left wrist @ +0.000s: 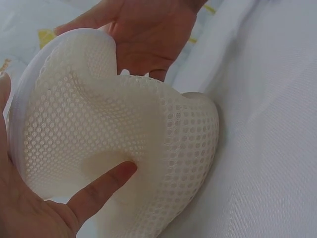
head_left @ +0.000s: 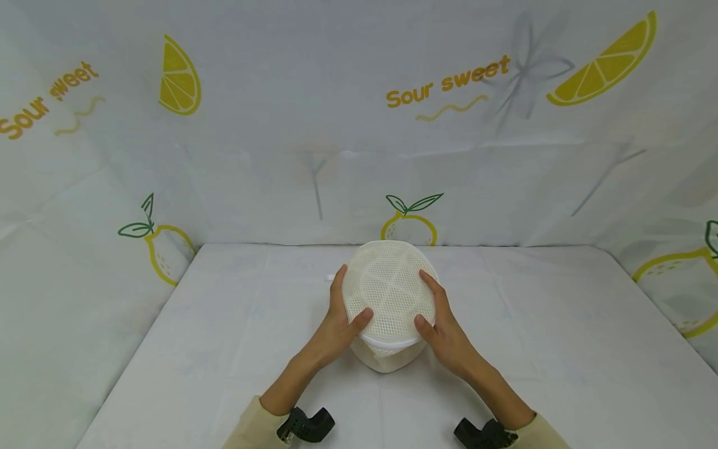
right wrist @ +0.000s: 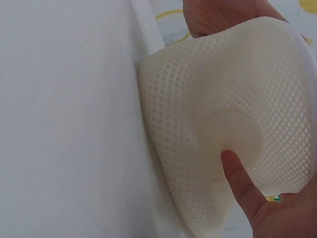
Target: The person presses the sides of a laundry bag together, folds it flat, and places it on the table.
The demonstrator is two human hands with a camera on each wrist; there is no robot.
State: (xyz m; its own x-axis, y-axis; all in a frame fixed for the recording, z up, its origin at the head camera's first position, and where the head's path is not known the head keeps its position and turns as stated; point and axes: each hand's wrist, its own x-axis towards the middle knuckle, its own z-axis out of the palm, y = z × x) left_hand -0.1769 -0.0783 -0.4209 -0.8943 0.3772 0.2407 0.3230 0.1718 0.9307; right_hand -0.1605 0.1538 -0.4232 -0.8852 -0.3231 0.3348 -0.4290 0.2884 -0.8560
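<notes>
A cream mesh laundry bag [head_left: 389,287] with a round top and white edging is held between both hands at the middle of the table. My left hand [head_left: 336,330] grips its left side, thumb on the front and fingers along the side. On the opposite side, my right hand [head_left: 449,333] holds it the same way. The mesh wall [left wrist: 99,114] is dented and creased in the left wrist view, with a fingertip pressing into it. In the right wrist view a smooth pale round patch [right wrist: 237,129] shows at the mesh, touched by one finger.
A white cloth covers the table [head_left: 561,349], and its back edge meets a pale curtain [head_left: 336,87] printed with lemons and lettering. Black wrist mounts [head_left: 305,425] sit at both cuffs. A small white bit [head_left: 330,277] shows beside the left fingers.
</notes>
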